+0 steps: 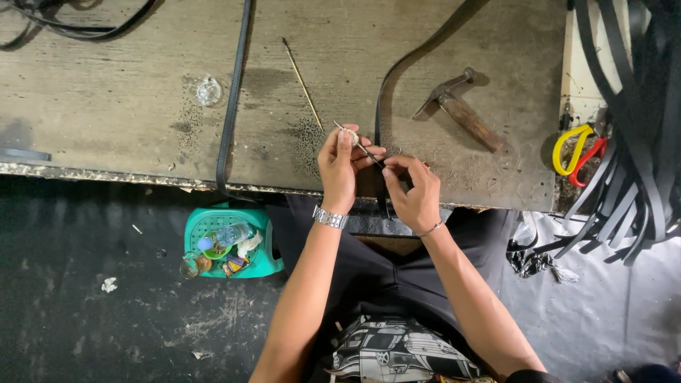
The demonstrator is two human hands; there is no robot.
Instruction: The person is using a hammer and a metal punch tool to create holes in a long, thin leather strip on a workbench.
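Observation:
My left hand (339, 167), with a metal watch on the wrist, pinches a small pale round piece and a thin metal pin (358, 144) at the near edge of the wooden workbench (128, 99). My right hand (415, 188) grips the end of a black strap (386, 85) that curves away across the bench, and its fingertips meet the pin. Both hands touch each other over the bench edge.
A hammer (457, 106) lies right of the hands. A thin stick (303, 84) and a second black strap (233, 92) lie to the left, near a small clear lid (208, 91). Yellow and red scissors (578, 152) and many black straps (631, 142) hang at right. A green stool (230, 241) holds small items.

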